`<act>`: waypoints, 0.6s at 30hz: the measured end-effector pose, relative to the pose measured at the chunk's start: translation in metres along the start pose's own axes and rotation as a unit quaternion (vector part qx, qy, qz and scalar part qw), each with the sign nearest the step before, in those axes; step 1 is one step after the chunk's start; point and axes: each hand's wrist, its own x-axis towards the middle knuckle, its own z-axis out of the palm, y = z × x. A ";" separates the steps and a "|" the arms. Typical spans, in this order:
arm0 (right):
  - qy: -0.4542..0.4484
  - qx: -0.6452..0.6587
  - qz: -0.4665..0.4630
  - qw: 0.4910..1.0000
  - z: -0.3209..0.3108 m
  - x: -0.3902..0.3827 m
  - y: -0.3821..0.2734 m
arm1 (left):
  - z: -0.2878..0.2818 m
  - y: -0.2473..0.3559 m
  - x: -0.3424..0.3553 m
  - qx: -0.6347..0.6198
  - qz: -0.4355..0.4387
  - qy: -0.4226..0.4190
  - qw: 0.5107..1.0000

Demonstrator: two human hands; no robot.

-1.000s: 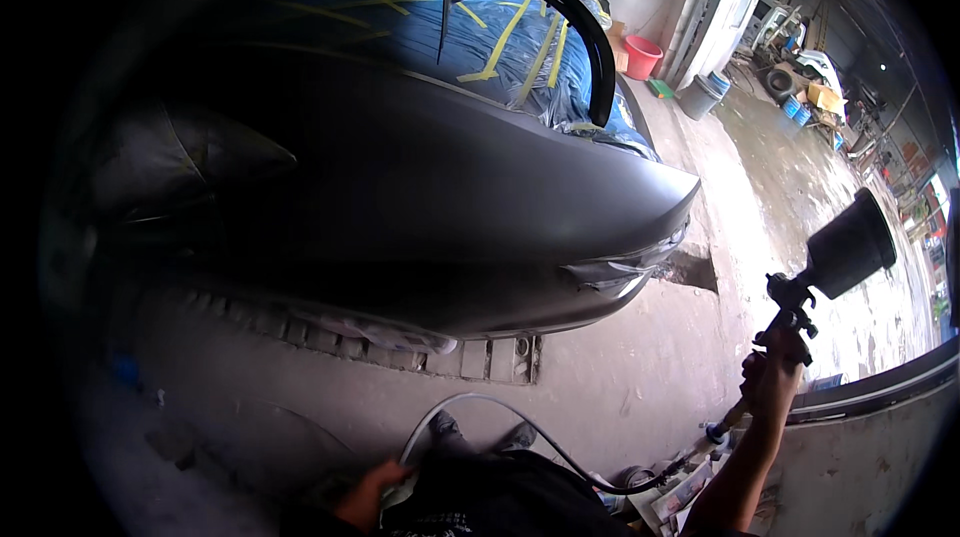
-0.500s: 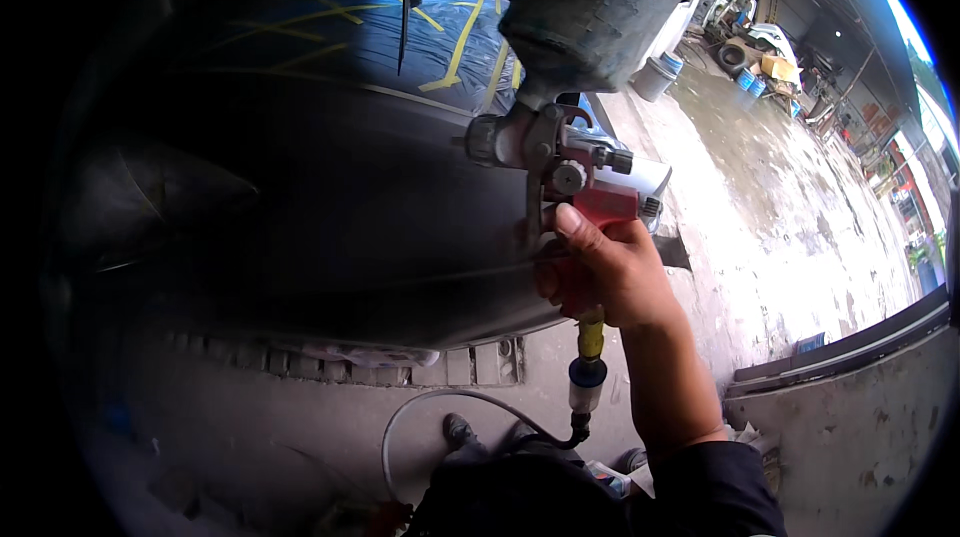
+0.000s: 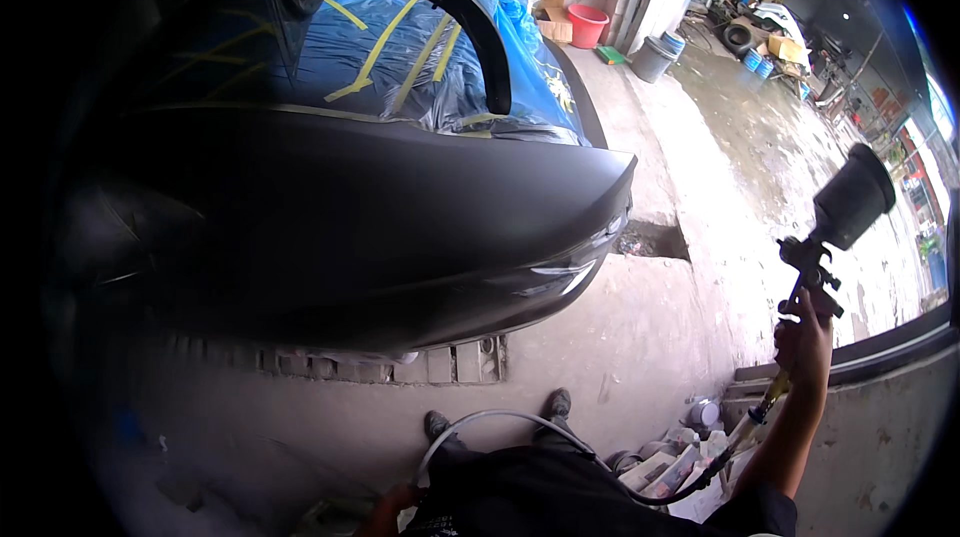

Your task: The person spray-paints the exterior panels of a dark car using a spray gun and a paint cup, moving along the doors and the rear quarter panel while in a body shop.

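My right hand (image 3: pixel 806 349) is closed around the grip of a paint spray gun (image 3: pixel 812 272), held out at the far right with its dark cup (image 3: pixel 855 197) on top. From the gun's lower end a grey air hose (image 3: pixel 520 415) loops across in front of my legs. At the lower edge, my left hand (image 3: pixel 402 499) appears closed on that hose, its fingers partly in shadow. To the left stands a dark, smooth car body panel (image 3: pixel 400 197), apart from the gun. Blue masking film (image 3: pixel 400 47) with yellow tape strips covers the area beyond it.
A black curved bar (image 3: pixel 485 32) crosses the upper view. A floor pit (image 3: pixel 655 240) lies beside the panel's right end, and a grating (image 3: pixel 440 365) below it. Papers and cans (image 3: pixel 680 467) sit near my right side by a low wall (image 3: pixel 850 427). A red bucket (image 3: pixel 588 25) stands behind.
My right hand has swung the spray gun from in front of the panel out to the far right. The view has shifted, and my left hand shows more at the lower edge.
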 end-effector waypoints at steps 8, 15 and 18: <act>-0.148 0.035 -0.072 0.986 -0.033 0.061 0.024 | 0.013 0.160 0.041 -0.388 -0.353 0.021 0.851; -0.479 0.128 0.017 0.868 0.018 0.093 0.030 | 0.030 0.209 0.057 -0.421 -0.394 0.052 0.815; -0.485 0.081 -0.013 0.871 0.014 0.120 0.039 | 0.034 0.221 0.061 -0.420 -0.404 0.054 0.811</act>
